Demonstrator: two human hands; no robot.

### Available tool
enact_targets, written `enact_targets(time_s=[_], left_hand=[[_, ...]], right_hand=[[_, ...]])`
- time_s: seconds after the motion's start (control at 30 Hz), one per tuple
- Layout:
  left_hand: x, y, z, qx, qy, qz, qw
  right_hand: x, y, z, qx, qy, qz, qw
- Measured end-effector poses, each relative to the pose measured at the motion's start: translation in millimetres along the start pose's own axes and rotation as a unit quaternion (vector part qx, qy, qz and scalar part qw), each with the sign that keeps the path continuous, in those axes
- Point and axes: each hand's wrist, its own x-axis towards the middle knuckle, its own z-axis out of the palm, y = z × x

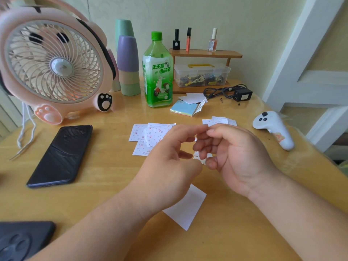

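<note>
Head view: hands [169, 166] half hide paper scrap [201, 160]; patterned sheets [150, 134] behind.

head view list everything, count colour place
paper piece: one, white, pinched, centre
printed squares: several, white-red, centre
plain sheet: one, white, front centre
fan: one, pink, rear left
phone: one, black, left
cups: several stacked, pastel, beside fan
bottle: one, green, centre rear
polish bottles: three, mixed, on shelf
storage box: one, clear, under shelf
notepad: one, pastel, before bottle
adapter: one, black, rear right
controller: one, white, right
left hand: pinches paper piece
right hand: pinches paper piece
</note>
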Motion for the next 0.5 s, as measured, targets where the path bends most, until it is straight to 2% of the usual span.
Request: enact_targets(time_s=[0.17,0.27,0.4,0.5], left_hand=[[-1.0,1.8,-0.4,0.022,0.007,0.006,1.0],[-0.8,2.2,-0.7,-0.006,0.009,-0.018,1.0],[0.8,1.6,-0.4,-0.097,0.014,-0.068,0.993],[2.5,3.0,0.0,-0.237,0.01,-0.108,0.965]], right_hand=[[0.5,-0.9,0.2,0.001,0.002,0.01,1.0],[1.2,-1.2,-0.6,-0.011,0.011,0.006,1.0],[3.4,0.2,-1.9,-0.042,0.02,-0.019,0.999],[4.4,3.2,-2.1,-0.069,0.016,-0.057,0.996]])
